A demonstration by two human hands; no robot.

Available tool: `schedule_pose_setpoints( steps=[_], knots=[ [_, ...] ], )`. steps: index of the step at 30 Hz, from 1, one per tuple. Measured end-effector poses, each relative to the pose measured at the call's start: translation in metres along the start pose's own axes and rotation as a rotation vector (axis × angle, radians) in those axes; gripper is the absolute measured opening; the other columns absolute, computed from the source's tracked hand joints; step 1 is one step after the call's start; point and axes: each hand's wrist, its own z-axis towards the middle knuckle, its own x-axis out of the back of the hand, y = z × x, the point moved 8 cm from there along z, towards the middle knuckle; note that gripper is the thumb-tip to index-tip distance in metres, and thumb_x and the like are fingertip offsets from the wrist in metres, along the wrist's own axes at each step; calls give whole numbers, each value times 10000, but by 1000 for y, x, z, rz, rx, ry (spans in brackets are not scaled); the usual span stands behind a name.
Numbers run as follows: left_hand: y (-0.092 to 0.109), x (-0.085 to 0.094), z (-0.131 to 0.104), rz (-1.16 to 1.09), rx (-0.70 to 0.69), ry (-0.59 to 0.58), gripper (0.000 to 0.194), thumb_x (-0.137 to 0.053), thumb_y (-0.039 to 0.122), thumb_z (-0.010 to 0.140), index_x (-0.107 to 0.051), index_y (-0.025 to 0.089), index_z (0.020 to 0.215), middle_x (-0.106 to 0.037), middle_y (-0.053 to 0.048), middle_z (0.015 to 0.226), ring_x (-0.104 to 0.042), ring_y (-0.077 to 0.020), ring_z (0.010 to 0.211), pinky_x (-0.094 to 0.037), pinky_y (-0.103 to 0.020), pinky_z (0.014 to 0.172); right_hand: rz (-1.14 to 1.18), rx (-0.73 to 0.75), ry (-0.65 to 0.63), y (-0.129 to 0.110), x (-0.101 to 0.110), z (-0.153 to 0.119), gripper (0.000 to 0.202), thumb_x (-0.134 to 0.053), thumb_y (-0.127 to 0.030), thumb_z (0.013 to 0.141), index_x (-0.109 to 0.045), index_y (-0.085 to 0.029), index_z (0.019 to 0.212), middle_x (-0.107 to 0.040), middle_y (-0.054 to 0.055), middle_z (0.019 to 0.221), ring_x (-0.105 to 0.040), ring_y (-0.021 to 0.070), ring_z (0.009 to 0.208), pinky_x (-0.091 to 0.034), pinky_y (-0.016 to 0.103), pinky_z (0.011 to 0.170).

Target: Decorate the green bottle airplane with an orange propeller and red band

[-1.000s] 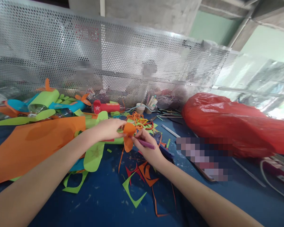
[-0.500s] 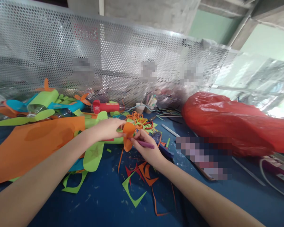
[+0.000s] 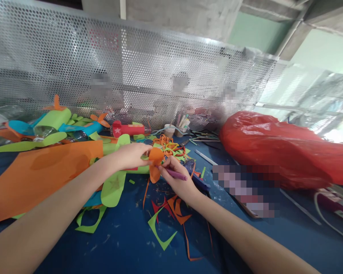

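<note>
A green paper plane [image 3: 113, 189] with broad wings lies mid-table, an orange propeller-like piece [image 3: 155, 155] at its right end. My left hand [image 3: 135, 155] is closed around the plane's body close to this orange piece, its fingertips partly hidden behind it. Pinched in my right hand [image 3: 178, 177] is a purple pen [image 3: 176, 174], its tip at the orange piece. A large orange paper sheet [image 3: 45, 171] lies left of the plane, partly behind my left forearm.
Other paper planes [image 3: 54, 118] and a red one [image 3: 130, 130] stand at the back left. Cups of pens [image 3: 182, 125] are behind. Paper scraps [image 3: 162, 232] lie in front. On the right are a phone [image 3: 242, 190] and a red bag [image 3: 277, 150]. A perforated metal screen [image 3: 160, 68] rises behind.
</note>
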Motion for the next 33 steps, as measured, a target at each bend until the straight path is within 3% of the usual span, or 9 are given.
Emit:
schedule_pose_setpoints(
  steps=[33],
  knots=[
    [0,0,-1,10,18,-7,395,-608,441,819,-618,221,1147,-691,-96,1150,-617,-288,1080,-462,-357,867,9,-16,0,-2,0,-1,193,-557,-286,846,-407,-229,739,-424,-56,651,-379,115,575,-322,252,551]
  ],
)
